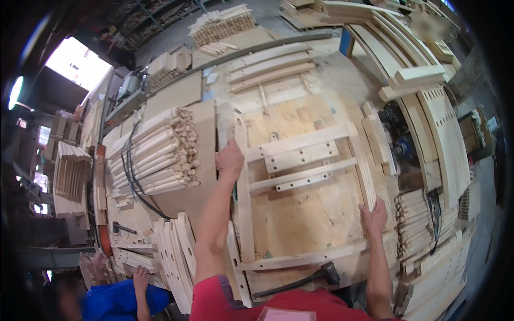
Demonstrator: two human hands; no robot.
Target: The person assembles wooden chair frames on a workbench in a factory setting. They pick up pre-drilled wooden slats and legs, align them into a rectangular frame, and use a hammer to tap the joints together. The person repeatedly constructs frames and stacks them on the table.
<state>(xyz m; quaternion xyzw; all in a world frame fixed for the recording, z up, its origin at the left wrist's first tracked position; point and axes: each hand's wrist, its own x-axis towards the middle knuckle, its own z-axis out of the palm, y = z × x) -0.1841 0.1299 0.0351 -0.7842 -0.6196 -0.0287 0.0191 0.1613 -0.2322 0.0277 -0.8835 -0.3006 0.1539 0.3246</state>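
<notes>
A pale wooden frame (361, 166) lies on a worn plywood board (300, 224) in front of me. It has two side posts and several crosspieces, with dark holes along some of them. My left hand (230, 159) is closed on the frame's left post near its far end. On the right post, toward its near end, my right hand (375, 215) is closed as well, its thumb along the wood. A black mallet (329, 273) rests between the frame's near rail and my body. Two short drilled wooden blocks (302, 156) lie within the frame's outline.
Bundled wooden spindles (152, 152) with a black strap lie at left. Drilled slats (174, 251) stand near my left forearm. More strapped sticks (415, 224) and long boards (441, 139) are at right. Loose rails (270, 67) lie beyond. A co-worker in blue (123, 297) works at lower left.
</notes>
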